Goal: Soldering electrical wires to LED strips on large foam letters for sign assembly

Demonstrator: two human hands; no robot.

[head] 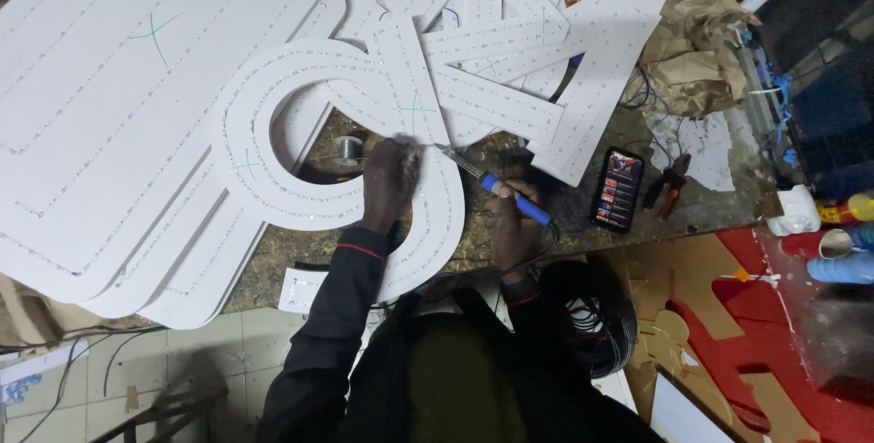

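A: Far left — stacked white panels [100,106] with dotted rows, overhanging the table [300,252]

B: Next right?

A: Curved white letter [273,124], studded with small lights. Left hand [390,179] lies on its right arm, fingers bent and together, pressing down; nothing gripped

B: Right hand?

A: Right hand [514,215] clamped on a blue-handled soldering iron [496,188]; tip meets the letter just beside the left fingertips

B: Beyond that?

A: Solder spool [347,148] inside the curve; phone [617,190], screen lit, near right; crumpled brown paper [696,51] farther back
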